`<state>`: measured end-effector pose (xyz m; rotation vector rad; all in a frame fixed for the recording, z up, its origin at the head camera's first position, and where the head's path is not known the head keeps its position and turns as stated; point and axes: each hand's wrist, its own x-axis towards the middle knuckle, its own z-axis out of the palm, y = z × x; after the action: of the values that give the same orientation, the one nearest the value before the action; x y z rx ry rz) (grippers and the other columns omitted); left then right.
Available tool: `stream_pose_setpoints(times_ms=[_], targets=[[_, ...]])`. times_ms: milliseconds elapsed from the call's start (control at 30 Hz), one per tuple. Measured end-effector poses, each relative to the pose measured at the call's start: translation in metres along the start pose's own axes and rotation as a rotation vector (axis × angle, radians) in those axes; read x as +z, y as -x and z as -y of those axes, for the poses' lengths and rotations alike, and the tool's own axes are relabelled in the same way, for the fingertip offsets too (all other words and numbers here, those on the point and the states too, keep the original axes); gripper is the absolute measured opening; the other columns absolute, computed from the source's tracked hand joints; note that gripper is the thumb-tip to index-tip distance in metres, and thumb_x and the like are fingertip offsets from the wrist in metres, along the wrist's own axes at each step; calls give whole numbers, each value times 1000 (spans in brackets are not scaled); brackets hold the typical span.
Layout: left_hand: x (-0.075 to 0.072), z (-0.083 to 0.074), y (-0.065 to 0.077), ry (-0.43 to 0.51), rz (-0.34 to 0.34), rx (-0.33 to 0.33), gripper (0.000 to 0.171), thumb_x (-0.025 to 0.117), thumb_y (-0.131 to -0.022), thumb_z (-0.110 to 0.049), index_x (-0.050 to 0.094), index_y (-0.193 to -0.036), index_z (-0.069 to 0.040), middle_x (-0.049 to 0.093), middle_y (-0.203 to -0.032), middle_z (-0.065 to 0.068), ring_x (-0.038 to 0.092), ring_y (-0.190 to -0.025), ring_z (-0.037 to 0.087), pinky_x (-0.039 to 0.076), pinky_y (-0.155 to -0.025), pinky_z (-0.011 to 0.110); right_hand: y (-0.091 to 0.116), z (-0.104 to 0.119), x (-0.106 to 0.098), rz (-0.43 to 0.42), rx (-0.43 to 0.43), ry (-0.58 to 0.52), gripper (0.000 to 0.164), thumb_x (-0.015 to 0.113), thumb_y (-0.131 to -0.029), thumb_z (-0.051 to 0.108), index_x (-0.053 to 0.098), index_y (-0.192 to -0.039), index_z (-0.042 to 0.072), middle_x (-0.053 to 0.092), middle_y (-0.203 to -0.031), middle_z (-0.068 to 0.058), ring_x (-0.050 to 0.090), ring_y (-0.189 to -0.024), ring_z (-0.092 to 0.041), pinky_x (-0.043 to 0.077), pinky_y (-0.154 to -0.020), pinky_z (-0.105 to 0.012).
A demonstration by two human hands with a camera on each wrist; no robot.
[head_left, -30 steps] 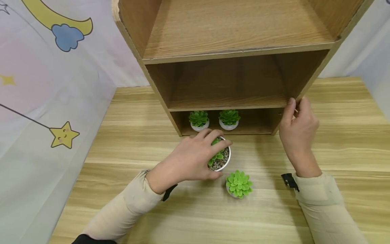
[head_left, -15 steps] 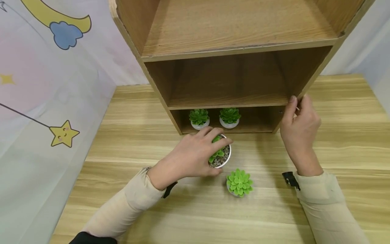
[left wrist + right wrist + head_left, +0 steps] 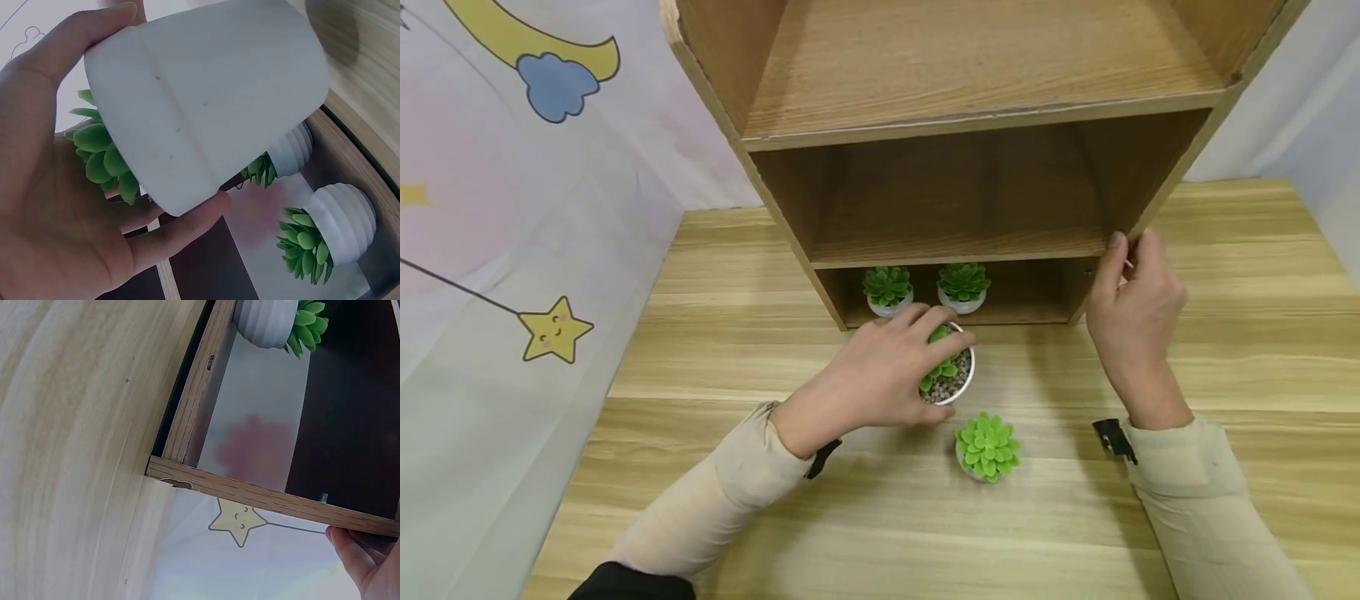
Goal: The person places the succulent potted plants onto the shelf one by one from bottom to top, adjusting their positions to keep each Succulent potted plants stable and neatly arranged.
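Observation:
My left hand [image 3: 887,367] grips a potted succulent from above, thumb and fingers round the rim of its smooth white pot [image 3: 206,100]. Gravel [image 3: 958,383] shows inside the rim; the fingers cover part of the green leaves. This pot is just in front of a wooden shelf unit [image 3: 985,125]. On the unit's bottom level stand two small succulents, a left one [image 3: 887,287] and a right one [image 3: 963,283], in white ribbed pots. My right hand [image 3: 1138,321] holds the unit's right side edge between thumb and fingers. A light green succulent [image 3: 988,447] stands on the table nearer me.
The unit's middle compartment [image 3: 970,196] and upper board [image 3: 992,58] are above the bottom level. A wood-grain table [image 3: 700,333] lies beneath everything. Behind and to the left hangs a pale cloth [image 3: 497,417] with a moon and star print.
My left hand has moved slightly right and towards the shelf unit with the potted succulent. The right hand keeps its hold on the side edge.

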<state>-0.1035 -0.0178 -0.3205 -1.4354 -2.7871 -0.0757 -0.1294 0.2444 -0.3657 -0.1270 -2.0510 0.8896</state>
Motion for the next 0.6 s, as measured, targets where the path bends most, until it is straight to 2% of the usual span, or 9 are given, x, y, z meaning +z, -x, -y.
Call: stream_pose_setpoints(times_ms=[333,600], targets=[[-2,-1,-9,-27,3,-3,71,64,-68,-59,46,-131,-31,40,-132,-2,39,-117,22,47,-71,42,0,-1,0,1,17,0,28,48,-93,20,57,-84,-4,60,-76,-16,63,-78,-28,51,-68,-40],[-5,-3,-13,-10,13,-5,74,64,-68,-60,44,-134,-32,38,-134,-1,37,-119,23,48,-70,42,-1,2,-1,9,-25,-4,30,45,-94,20,57,-86,-5,61,-76,-16,63,-77,-30,51,-66,-42]])
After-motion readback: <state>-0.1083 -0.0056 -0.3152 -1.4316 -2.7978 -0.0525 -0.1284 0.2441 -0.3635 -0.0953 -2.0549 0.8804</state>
